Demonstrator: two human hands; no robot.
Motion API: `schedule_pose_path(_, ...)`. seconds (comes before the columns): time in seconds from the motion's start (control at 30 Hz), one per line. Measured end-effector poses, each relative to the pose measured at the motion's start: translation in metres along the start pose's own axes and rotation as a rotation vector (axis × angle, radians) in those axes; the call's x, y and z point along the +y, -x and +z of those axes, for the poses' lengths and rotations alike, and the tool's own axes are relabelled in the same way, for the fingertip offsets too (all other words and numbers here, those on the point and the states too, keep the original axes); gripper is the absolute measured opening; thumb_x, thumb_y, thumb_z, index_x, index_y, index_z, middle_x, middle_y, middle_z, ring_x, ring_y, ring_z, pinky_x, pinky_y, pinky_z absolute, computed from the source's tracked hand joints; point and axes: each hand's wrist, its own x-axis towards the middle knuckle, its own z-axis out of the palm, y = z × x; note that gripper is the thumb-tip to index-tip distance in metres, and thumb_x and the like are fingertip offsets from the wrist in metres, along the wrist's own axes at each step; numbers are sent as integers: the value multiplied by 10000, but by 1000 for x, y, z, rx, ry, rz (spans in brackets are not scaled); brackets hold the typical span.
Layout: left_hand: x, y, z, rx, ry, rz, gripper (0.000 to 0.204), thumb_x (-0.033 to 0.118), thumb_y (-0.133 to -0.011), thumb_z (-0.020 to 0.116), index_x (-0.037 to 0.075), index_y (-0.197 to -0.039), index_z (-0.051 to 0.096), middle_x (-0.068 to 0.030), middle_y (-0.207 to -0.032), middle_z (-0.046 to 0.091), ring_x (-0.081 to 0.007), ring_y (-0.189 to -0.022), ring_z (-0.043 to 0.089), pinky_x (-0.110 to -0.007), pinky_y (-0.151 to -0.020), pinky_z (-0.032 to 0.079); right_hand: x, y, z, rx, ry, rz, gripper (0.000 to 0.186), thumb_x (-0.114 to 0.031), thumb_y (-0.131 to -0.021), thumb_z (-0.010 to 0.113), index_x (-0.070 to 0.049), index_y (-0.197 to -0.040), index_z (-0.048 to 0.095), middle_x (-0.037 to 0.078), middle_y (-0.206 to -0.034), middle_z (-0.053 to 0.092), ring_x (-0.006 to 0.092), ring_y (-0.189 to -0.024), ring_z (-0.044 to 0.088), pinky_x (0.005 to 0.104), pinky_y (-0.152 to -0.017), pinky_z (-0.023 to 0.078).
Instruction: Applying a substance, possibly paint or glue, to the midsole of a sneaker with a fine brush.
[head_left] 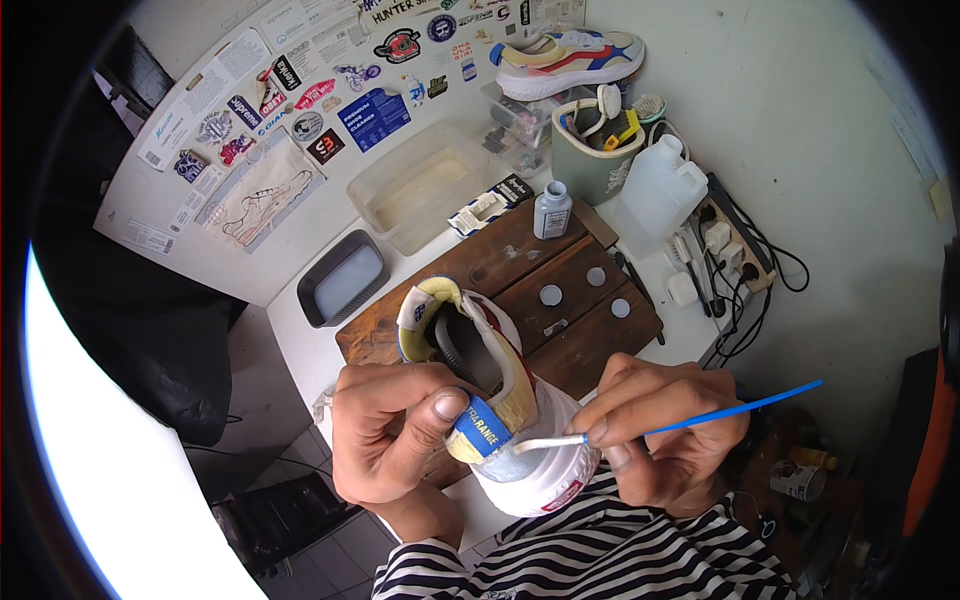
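A shoe [553,478] with a white sole, pale yellow lining and a small red heel label is held up in front of me, its heel toward my body. My left hand [395,430] pinches the blue tab [481,428] at its heel between thumb and fingers, folding it back. In my right hand [665,430] is a thin brush [735,408] with a blue handle, gripped near its pale tip. That tip lies against the whitish, wet-looking patch below the tab. The fingers behind the shoe are partly hidden.
Beneath the shoe is a dark wooden board [500,258] bearing an uncapped bottle [552,211] and several round pale spots. Beyond stand a dark tray [343,278], a clear bin [362,203], another shoe [572,68], a brush pot [597,165], a jug [655,195] and a corded power strip [738,245].
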Motion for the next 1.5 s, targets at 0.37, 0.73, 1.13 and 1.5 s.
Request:
schedule_pose_path(0.37, 0, 1, 3, 18, 7, -8, 291, 175, -890, 692, -95, -783, 697, -152, -637, 676, -190, -521, 640, -262, -541, 489, -5, 0, -2, -20, 36, -6, 168, 44, -786, 676, 35, -951, 646, 136, -813, 716, 185, -627, 694, 269, -509, 478)
schedule_pose_path(0.73, 1, 3, -1, 68, -15, 26, 290, 166, -911, 674, -98, -793, 687, -139, -656, 670, -167, -540, 611, -254, -549, 465, 11, 21, -25, 175, -188, 67, 203, 52, -863, 603, 60, -1065, 589, 183, -840, 690, 152, -556, 594, 279, -514, 477)
schedule_pose_path(1.13, 12, 25, 38, 319, -121, -110, 349, 206, -1038, 559, -76, -847, 638, 3, -701, 581, -49, -615, 452, -214, -560, 309, 49, 73, 23, 830, -646, 785, 311, -288, -1060, 498, -142, -1333, 522, 104, -1323, 599, 198, -1196, 541, 418, -1057, 445)
schedule_pose_path(1.5, 21, 91, 79, 167, -290, -178, 175, 62, -951, 578, -72, -915, 684, -141, -743, 654, -226, -657, 622, -296, -629, 488, 53, 75, 20, 735, -839, 682, 334, -294, -1082, 405, -131, -1370, 447, 170, -1441, 486, 262, -1319, 468, 535, -1060, 472)
